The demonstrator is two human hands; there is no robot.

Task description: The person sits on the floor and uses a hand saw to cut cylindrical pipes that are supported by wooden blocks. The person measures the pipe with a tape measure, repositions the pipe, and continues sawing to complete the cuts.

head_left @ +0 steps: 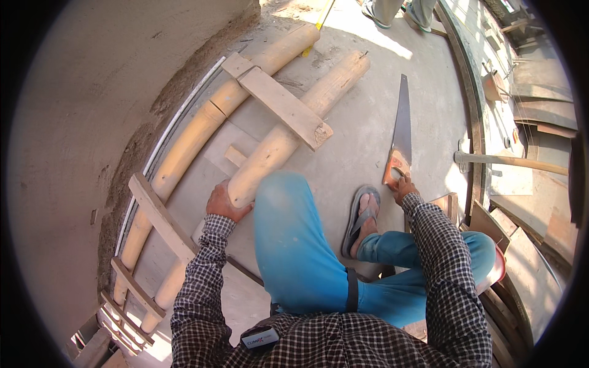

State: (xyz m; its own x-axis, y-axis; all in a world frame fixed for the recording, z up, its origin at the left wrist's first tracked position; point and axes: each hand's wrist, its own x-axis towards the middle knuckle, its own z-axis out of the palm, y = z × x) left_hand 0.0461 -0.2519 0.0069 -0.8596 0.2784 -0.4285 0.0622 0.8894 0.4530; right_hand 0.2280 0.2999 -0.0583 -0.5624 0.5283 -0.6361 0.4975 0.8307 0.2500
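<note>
Ladder (184, 153) of round wooden poles and nailed flat rungs lies on the concrete floor (362, 129) along the curved plastered wall (110, 92) at the left, with a thin white strip running between wall and outer pole. The left hand (224, 205) is clasped around the near pole (288, 135), pressing it down just beside the blue-trousered knee (288, 221). Risk, as judged: the pole is round and could roll or twist under that grip, and the upper rung (279, 104) shows a splintered end that could snag skin or cloth. A small wood offcut (234, 156) lies loose between the poles. Further right, a sandalled foot (363, 218) rests flat on the floor, toes exposed and close to the handsaw (400, 132). The right hand (404, 187) is closed on the saw's orange handle, with the blade lying flat and pointing away. Risk, as judged: lifting the blade across the foot or leg could bring teeth against bare toes. At the far right, a hammer (509, 161) with a long wooden handle lies on stacked boards (534, 227), crowding the right elbow. Another person's feet (399, 9) stand at the top edge, near the tip end of the work area.
</note>
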